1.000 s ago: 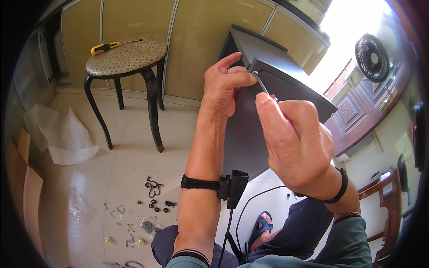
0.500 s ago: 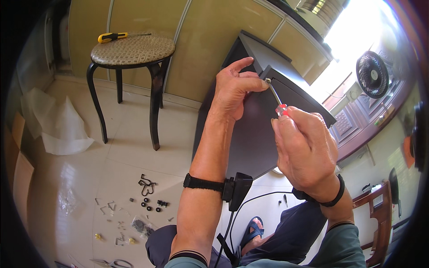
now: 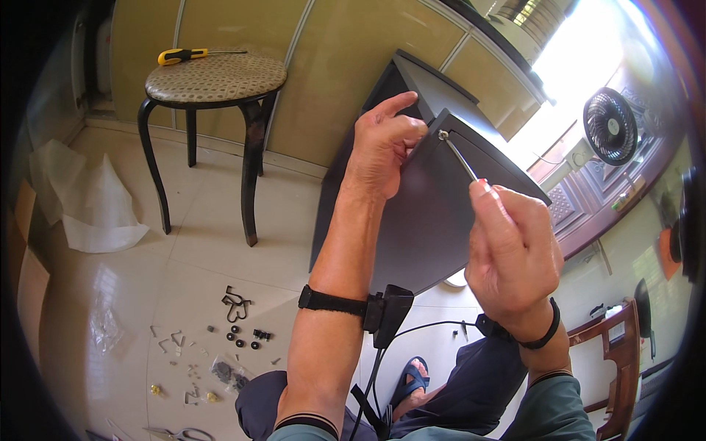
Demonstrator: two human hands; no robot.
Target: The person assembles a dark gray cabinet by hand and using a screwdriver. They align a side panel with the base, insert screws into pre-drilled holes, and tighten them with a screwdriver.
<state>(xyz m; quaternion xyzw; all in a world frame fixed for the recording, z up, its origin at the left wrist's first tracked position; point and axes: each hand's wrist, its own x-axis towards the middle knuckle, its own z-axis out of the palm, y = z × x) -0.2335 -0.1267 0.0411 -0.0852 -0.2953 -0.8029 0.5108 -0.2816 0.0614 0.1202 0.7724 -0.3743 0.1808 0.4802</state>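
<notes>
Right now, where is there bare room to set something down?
Free: floor between stool and loose parts; the stool's near half, below the yellow screwdriver. Crowded: amid those parts, left of the left forearm; the cabinet corner, between left hand and right hand.

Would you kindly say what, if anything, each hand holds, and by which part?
The right hand holds a screwdriver by its handle end; whether the left hand grips the dark cabinet cannot be told.

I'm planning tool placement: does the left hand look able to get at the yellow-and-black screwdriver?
Probably, perhaps with leaning: the screwdriver lies uncovered on the stool, and nothing visible stands between it and the left hand.
</notes>
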